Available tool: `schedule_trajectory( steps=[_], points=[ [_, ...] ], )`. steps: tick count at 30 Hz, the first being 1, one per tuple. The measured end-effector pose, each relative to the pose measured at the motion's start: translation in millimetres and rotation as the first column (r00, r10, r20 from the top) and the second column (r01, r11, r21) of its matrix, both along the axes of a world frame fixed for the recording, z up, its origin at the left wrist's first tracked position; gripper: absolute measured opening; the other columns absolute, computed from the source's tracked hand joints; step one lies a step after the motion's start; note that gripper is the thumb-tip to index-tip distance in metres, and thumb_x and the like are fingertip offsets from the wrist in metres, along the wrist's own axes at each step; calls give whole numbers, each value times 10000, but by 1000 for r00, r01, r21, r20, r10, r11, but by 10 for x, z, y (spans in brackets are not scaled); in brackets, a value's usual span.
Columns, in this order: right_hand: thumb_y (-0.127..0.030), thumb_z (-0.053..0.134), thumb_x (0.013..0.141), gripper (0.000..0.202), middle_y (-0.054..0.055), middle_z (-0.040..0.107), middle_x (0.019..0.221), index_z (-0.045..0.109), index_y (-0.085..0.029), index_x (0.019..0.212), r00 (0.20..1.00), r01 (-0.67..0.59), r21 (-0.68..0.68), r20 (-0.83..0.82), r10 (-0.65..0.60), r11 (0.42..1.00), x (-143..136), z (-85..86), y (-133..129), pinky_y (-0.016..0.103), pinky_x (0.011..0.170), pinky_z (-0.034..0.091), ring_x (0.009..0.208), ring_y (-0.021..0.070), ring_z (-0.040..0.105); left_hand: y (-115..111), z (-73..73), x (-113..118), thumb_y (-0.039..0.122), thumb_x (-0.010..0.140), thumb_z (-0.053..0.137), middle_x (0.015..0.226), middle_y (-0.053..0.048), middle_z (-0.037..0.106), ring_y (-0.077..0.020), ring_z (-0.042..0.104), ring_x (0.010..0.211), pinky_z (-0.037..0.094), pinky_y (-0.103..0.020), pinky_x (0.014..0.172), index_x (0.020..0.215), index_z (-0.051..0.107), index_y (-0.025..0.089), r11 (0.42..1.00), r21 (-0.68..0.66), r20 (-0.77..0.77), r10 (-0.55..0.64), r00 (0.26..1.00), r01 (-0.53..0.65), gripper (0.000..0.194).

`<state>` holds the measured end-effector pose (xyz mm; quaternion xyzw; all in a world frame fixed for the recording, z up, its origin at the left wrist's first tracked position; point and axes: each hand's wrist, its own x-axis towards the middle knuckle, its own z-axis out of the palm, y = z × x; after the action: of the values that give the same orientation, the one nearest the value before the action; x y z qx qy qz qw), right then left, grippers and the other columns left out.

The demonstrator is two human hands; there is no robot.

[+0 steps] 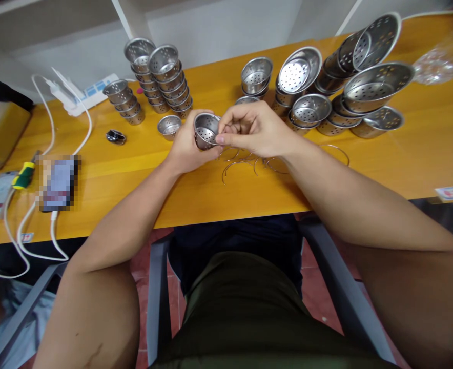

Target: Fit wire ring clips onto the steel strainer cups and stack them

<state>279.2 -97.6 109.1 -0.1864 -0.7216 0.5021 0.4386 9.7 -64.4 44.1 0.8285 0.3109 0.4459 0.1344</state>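
My left hand [185, 145] is wrapped round a small perforated metal cup [206, 129], its open mouth tilted up towards me. At the cup's right rim, my right hand [254, 128] is closed in a pinch, thumb and forefinger together. Whatever lies between those fingertips is too small to make out. Under and beside my right hand, several thin curved wires [234, 163] lie on the table. A single perforated cup [168, 127] stands just left of my left hand.
Stacked perforated cups [170, 77] rise at the back left; larger stacks [311, 110] stand at the right. Further left are a power strip [91, 95], a black glossy object [116, 137], a phone [60, 184] with white cables and a screwdriver [24, 175]. A clear plastic bag [439, 64] lies far right.
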Motion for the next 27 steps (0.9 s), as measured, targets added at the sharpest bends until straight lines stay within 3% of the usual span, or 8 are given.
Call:
schedule_trajectory(
  steps=[8,17,21,24,27],
  points=[
    [-659,1288,832,598,29,815,857,875,-256,989,999,-31,-40,-19,30,999,18,34,-22,349,691,614,742,200,701,15,4,-6,903,985,1053,1466,-141,823,-460,866,1444,717,-739,1326,1663,668,292,998,-2,-6,-56,998,56,991],
    [-714,1274,829,622,26,794,866,879,-271,1016,999,-49,-33,17,49,998,43,31,-25,376,729,658,759,217,696,9,-5,16,1048,1057,848,1391,-110,846,-383,884,1247,759,-698,1193,1676,601,327,992,31,13,-123,992,123,981],
    [-756,1279,773,715,27,774,949,882,-319,1175,992,121,27,-18,-121,992,54,4,-16,433,808,705,843,266,710,10,-5,39,1040,989,928,1487,-127,823,-445,856,1462,717,-686,1314,1668,621,328,999,-31,26,-13,1000,14,1031],
    [-827,1150,906,610,86,812,1118,876,-351,1171,964,261,136,11,-265,956,68,18,-39,522,948,746,1022,349,757,53,1,36,976,993,973,1526,-137,807,-462,833,1529,682,-690,1384,1654,626,330,996,-78,56,54,997,-49,987],
    [-820,1032,1013,484,128,820,1310,908,-377,1161,941,295,240,98,-325,925,90,50,-68,590,1074,747,1249,423,760,91,-4,19,963,1005,971,1521,-138,806,-458,836,1515,673,-688,1399,1653,616,335,994,-79,61,85,995,-80,969]
  ],
)
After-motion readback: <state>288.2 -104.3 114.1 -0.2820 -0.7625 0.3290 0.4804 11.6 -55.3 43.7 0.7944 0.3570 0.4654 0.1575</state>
